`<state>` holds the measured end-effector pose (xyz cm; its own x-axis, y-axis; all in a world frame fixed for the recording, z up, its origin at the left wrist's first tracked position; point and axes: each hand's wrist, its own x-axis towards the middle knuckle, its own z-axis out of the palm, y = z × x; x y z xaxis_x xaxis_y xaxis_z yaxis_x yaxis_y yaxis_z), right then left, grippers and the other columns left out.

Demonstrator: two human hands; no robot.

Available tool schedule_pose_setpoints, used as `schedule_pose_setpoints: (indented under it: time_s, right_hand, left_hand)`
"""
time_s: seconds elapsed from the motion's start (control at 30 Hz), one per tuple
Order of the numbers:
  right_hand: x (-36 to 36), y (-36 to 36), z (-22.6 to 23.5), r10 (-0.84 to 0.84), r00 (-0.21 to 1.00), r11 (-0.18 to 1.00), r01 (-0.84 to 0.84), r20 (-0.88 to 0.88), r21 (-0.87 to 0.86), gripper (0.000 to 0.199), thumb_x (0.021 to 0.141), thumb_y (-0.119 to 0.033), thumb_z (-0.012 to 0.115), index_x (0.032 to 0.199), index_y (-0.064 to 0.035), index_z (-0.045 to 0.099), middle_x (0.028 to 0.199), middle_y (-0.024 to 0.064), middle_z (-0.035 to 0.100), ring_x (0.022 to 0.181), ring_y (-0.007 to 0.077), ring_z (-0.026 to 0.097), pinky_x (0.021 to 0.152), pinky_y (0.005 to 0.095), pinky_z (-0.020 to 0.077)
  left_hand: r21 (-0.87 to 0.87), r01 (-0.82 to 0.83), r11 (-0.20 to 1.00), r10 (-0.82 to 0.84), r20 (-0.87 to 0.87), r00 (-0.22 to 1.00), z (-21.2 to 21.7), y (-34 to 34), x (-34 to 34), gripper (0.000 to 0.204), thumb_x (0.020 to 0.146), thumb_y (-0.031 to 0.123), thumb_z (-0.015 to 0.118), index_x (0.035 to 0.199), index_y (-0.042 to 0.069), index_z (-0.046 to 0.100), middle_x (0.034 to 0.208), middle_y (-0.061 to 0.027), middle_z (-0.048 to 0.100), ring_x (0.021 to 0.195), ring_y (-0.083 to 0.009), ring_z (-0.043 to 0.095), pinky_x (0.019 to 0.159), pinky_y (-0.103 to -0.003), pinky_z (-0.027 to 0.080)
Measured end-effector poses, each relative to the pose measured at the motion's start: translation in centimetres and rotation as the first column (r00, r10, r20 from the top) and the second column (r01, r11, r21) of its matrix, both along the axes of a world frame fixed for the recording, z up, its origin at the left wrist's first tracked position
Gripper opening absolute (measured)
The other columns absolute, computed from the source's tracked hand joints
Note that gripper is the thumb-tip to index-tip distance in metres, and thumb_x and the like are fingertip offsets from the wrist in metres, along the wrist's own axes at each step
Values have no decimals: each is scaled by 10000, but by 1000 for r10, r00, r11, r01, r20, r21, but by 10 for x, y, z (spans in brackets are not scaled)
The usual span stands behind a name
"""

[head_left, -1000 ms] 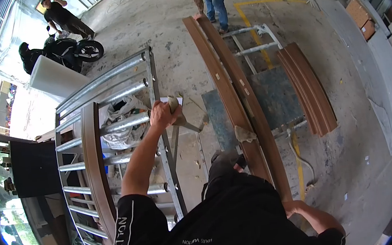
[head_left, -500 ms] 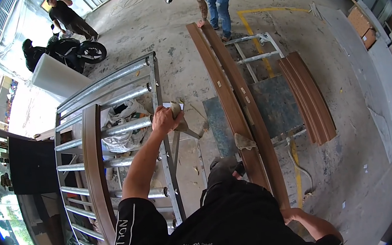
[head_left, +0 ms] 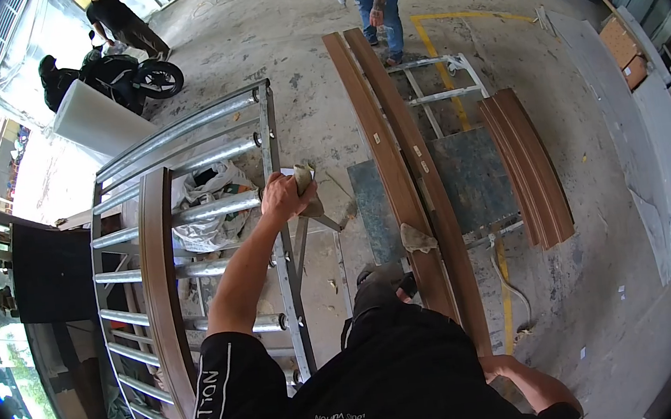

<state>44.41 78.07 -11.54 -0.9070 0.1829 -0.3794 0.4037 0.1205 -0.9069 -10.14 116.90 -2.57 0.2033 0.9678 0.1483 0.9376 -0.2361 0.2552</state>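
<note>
Concrete floor [head_left: 594, 296] spreads through the workshop; a metal roller rack [head_left: 215, 210] fills nine o'clock. Open floor runs toward twelve, between the rack's edge and the long brown boards [head_left: 401, 189]. The left hand [head_left: 286, 197] grips a beige cloth [head_left: 305, 181] at its one o'clock. The right hand [head_left: 496, 367], at five, meets the boards' near end; whether its fingers clench, I cannot tell.

Between the roller conveyor [head_left: 268, 143] and the paired brown boards [head_left: 390, 162], a strip of floor [head_left: 313, 121] gives your left hand [head_left: 284, 195] room to pass. Leftward, rollers [head_left: 215, 209] and a single board [head_left: 159, 254] across them obstruct you. A rag [head_left: 417, 238] blocks sliding along the pair. Rightward, you have a gap above the dark plate [head_left: 476, 169], bounded by curved panels [head_left: 525, 167].
</note>
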Motion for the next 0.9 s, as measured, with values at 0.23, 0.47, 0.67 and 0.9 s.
schedule_pose_setpoints:
  time_s: [0.23, 0.47, 0.67, 0.9]
  right_hand:
    - [-7, 7, 20, -39, 993, 996, 47, 107, -70, 428, 857, -331, 634, 1181, -51, 646, 1207, 183, 636, 1090, 368, 568, 957, 417, 447]
    - [0, 2, -2, 75, 976, 995, -59, 202, -84, 425, 902, -321, 576, 1221, -44, 625, 1302, 172, 591, 1130, 343, 543, 972, 406, 438]
    - [12, -19, -43, 17, 996, 999, -20, 84, 42, 379, 912, -314, 576, 1174, -47, 637, 1227, 150, 617, 1042, 303, 553, 945, 393, 445]
    - [4, -12, -30, -51, 994, 998, 54, -92, 35, 356, 885, -351, 627, 1081, -55, 656, 1131, 176, 646, 1001, 346, 591, 864, 423, 472]
  left_hand:
    - [-129, -75, 989, 67, -60, 996, 3, 1, 1, 464, 881, 508, 586, 857, 64, 721, 868, -160, 703, 990, -316, 625, 1002, -410, 419]
    - [-147, -41, 988, 33, -56, 998, 2, 1, -1, 459, 891, 493, 580, 840, 58, 715, 838, -166, 699, 957, -318, 634, 1015, -403, 405]
    - [22, 36, 999, -36, -1, 999, -3, 1, -1, 493, 904, 492, 563, 729, 44, 673, 718, -169, 674, 781, -319, 661, 977, -397, 427]
    - [-5, 53, 999, -53, 6, 999, -5, 3, -2, 444, 893, 457, 592, 701, 63, 666, 745, -166, 687, 786, -317, 666, 963, -401, 430]
